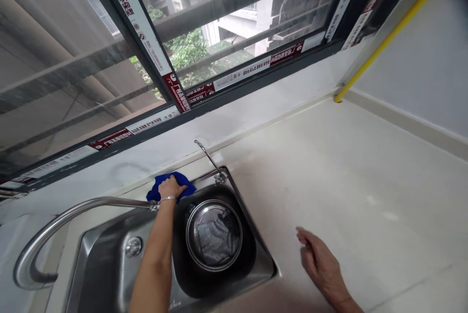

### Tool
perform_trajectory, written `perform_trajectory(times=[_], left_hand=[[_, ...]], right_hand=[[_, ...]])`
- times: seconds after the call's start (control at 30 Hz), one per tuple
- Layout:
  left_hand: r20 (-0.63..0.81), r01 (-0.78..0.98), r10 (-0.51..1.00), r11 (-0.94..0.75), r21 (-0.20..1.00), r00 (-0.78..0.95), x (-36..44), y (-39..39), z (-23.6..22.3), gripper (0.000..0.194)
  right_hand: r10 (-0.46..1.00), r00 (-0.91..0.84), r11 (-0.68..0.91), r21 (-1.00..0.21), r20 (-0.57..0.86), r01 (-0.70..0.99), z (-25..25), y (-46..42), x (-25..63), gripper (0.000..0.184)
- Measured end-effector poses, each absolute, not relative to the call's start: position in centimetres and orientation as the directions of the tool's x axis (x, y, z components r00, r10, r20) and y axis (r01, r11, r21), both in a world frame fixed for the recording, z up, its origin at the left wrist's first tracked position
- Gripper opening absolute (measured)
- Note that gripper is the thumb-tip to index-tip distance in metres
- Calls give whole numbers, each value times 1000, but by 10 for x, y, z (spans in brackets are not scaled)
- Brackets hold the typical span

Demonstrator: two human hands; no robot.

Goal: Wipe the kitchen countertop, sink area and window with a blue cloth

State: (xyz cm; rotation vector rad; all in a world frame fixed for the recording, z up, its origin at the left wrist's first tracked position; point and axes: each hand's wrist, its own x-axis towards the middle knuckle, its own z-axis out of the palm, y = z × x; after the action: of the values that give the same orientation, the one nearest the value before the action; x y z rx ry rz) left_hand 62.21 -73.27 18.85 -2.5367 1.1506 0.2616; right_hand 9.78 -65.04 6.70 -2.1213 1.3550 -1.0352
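My left hand presses a blue microfibre cloth against the pale wall strip behind the stainless steel sink, and the fingers are partly spread over the cloth. A thin silver bracelet circles that wrist. My right hand rests on the cream countertop to the right of the sink, holding nothing, with its fingers loosely curled. Inside the basin sits a round metal strainer basket holding a grey mesh scrubber.
A curved chrome faucet arches over the sink's left side, and a thin chrome spout rises behind the basin. A sliding window with stickered frames runs along the back. A yellow pole stands in the far right corner.
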Motion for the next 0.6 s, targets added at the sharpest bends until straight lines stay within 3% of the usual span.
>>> perform_trajectory(times=[0.33,0.6], left_hand=[[-378,-769,-671,-589,-249,637,639,-719,200,45],[-321,-554,-472,-796,-244,821,669,-719,205,42]], right_hand=[[-876,267,-479,-652,402,-588,70,-652,99,44],[-872,283,-486,-639,399,-596,66,-652,98,47]])
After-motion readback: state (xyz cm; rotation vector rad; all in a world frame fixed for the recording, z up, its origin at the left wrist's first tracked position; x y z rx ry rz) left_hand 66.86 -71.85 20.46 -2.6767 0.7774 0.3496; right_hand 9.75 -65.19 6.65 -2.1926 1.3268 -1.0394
